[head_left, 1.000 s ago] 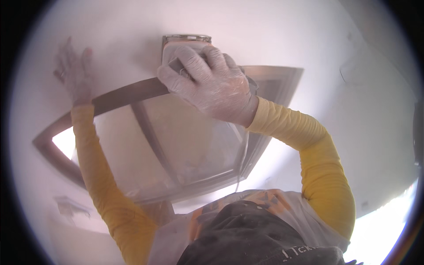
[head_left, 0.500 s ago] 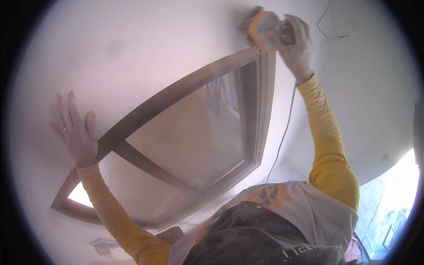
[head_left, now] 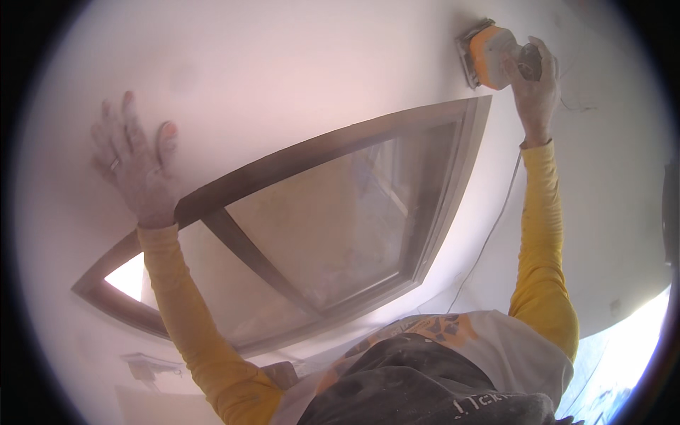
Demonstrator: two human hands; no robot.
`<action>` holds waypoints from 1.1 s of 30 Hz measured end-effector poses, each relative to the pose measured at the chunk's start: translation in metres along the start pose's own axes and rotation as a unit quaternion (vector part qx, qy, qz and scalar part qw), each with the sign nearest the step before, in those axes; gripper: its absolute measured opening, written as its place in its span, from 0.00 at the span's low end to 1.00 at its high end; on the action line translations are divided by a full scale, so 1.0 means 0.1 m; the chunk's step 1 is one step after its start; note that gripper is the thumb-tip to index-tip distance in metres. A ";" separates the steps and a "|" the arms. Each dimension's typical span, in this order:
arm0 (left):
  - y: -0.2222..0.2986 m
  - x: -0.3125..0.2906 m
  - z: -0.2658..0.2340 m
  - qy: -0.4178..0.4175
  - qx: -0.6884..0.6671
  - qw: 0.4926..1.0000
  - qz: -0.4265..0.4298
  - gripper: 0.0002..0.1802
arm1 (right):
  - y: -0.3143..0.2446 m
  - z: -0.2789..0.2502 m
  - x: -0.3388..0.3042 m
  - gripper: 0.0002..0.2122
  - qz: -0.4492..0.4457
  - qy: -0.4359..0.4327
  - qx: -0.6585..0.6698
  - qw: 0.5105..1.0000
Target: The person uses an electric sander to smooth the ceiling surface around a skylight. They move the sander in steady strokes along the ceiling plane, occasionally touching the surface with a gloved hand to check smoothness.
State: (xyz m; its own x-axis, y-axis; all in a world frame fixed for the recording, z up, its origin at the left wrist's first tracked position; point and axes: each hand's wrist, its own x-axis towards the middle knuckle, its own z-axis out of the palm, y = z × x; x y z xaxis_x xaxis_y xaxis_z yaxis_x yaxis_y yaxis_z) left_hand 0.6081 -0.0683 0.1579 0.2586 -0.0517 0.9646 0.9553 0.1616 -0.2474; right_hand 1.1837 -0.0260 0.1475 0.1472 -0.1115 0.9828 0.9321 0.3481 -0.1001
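An orange and grey power sander (head_left: 490, 57) sits with its flat pad against the white wall (head_left: 283, 78), just above the upper right corner of a brown window frame (head_left: 340, 138). My right hand (head_left: 536, 92) is wrapped round its rounded end, raised high at the right. My left hand (head_left: 138, 163) lies flat on the wall at the left, fingers spread, a ring on one finger and pale dust on the skin. Its wrist is beside the frame's upper edge. Both arms wear yellow sleeves.
The window's glass pane (head_left: 319, 219) is hazy. A dark cord (head_left: 489, 237) runs down the wall right of the window. Thin loose wires (head_left: 577, 106) stick out near my right hand. Bright light (head_left: 630, 354) comes in at the lower right.
In the picture, the sander and my right hand have shifted right and slightly down. My left hand appears farther right too, still spread; the whole view has also turned somewhat.
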 end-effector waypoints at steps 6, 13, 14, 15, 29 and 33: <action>0.43 -0.19 0.04 0.013 -0.041 0.999 0.011 0.40 | -1.52 0.28 0.05 0.26 -0.176 0.049 0.029 0.983; 1.22 -0.70 0.01 -0.126 -0.146 0.972 0.136 0.41 | -2.90 0.28 0.32 0.23 -0.263 0.016 0.069 0.962; 1.24 -0.70 0.02 -0.131 -0.151 0.969 0.142 0.41 | -3.04 0.31 0.38 0.25 -0.271 -0.014 0.070 0.960; 1.26 -0.70 0.04 -0.135 -0.158 0.967 0.148 0.40 | -3.19 0.33 0.44 0.26 -0.281 -0.044 0.072 0.956; 0.24 -1.26 0.37 -0.118 -0.177 0.970 0.121 0.31 | -5.23 0.59 0.12 0.18 -0.480 0.049 0.088 0.871; -0.33 -1.25 0.43 -0.116 -0.178 0.971 0.106 0.32 | -5.47 0.37 0.21 0.17 -0.481 -0.011 0.066 0.874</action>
State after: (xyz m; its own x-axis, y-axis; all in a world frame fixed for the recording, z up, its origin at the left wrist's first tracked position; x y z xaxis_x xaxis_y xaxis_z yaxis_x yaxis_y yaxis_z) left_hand 0.5378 -0.0243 0.0490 0.4551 0.1760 0.8729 0.8839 -0.2082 -0.4188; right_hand 0.6648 -0.1845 0.2288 -0.6914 -0.3944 0.6053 0.5745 0.2079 0.7916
